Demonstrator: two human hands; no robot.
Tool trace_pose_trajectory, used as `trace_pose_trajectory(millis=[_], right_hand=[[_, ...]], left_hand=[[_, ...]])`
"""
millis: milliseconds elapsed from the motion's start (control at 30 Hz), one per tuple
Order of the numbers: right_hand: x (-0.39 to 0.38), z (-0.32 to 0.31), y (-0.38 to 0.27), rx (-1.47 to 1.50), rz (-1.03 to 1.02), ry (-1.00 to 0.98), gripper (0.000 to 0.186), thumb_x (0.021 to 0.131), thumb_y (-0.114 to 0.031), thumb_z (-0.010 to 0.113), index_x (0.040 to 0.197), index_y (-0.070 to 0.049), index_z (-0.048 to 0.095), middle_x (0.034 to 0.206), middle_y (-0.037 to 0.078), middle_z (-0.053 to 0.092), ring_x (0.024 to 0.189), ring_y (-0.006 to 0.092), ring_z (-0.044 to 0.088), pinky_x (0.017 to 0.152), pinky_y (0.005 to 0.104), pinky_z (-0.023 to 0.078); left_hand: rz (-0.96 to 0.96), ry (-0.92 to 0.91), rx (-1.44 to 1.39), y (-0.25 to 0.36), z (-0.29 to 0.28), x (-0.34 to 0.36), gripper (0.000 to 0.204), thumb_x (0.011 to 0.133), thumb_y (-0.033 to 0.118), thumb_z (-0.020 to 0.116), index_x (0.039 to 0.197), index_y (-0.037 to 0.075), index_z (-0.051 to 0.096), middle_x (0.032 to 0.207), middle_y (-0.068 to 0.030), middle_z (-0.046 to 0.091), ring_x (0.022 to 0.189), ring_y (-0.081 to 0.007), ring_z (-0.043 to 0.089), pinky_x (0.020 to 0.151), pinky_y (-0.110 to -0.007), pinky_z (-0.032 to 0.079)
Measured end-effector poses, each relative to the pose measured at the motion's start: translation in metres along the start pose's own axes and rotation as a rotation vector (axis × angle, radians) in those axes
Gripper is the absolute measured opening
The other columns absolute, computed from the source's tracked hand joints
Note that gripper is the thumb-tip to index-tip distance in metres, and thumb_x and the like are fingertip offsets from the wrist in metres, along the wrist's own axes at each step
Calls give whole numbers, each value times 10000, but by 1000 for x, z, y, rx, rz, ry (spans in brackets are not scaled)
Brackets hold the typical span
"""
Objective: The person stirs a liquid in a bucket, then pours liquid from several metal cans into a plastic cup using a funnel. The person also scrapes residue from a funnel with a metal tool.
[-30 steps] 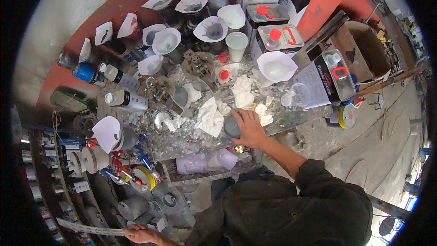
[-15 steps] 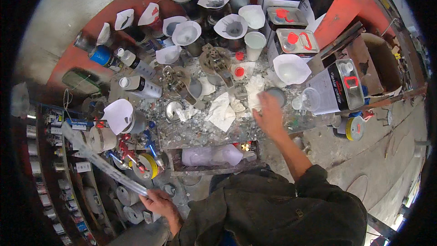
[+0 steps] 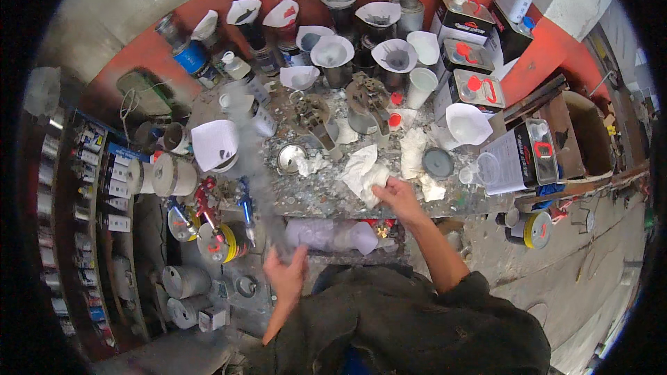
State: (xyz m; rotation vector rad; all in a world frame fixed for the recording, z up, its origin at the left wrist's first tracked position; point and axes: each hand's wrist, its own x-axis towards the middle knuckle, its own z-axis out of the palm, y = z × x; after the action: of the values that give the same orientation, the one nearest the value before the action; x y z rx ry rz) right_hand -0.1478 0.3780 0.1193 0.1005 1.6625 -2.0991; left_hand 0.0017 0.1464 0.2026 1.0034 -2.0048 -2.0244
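My right hand (image 3: 399, 201) has thumb and fingers pinched on the edge of a crumpled white paper (image 3: 368, 175), near the front of the counter (image 3: 313, 201). My left hand (image 3: 286, 274), low before the counter's edge, is closed round the lower end of a long, pale strip (image 3: 261, 180); motion blurs it, so its surface I can't read. As I judge it, both things are in hand, but strip and paper are apart, so bringing one to the other is yet undone.

Just right of the paper lie another white wad (image 3: 413, 153) and a round grey tub (image 3: 438, 162). Left of it sits a round open tin (image 3: 292, 158). The strip slants up in front of the bottles, close beside a paper-lined cup (image 3: 214, 144), with red (image 3: 207, 201) and blue (image 3: 245, 203) spray guns below; those could snag a swing leftward. Behind, two grimy metal fixtures (image 3: 310, 114) and crowded paper-lined cups block the back, with red-capped cans (image 3: 476, 90) to the right.
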Motion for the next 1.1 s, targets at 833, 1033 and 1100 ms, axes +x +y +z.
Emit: trace_pose_trajectory(millis=[833,1033,1100], right_hand=[[-81,18,-20,370,-171,126,378,906,-45,646,1267,22,556,1169,98,663,1057,189,646,924,332,522],[-65,14,-17,306,-296,254,276,940,-90,601,1199,2,572,1207,105,636,1118,210,603,961,381,483],[-55,13,9,429,-388,-70,263,967,-151,558,1189,-12,566,1207,100,618,1135,214,580,981,399,462]], left_hand=[[294,-396,82,14,76,41,251,840,154,788,984,24,627,800,-17,661,713,-67,586,643,-251,493],[51,-499,-65,8,80,42,213,902,159,721,991,22,584,679,-23,622,474,-74,515,416,-263,413],[24,-549,-19,5,92,34,172,933,151,680,988,46,555,637,-10,581,432,-83,492,379,-250,372]])
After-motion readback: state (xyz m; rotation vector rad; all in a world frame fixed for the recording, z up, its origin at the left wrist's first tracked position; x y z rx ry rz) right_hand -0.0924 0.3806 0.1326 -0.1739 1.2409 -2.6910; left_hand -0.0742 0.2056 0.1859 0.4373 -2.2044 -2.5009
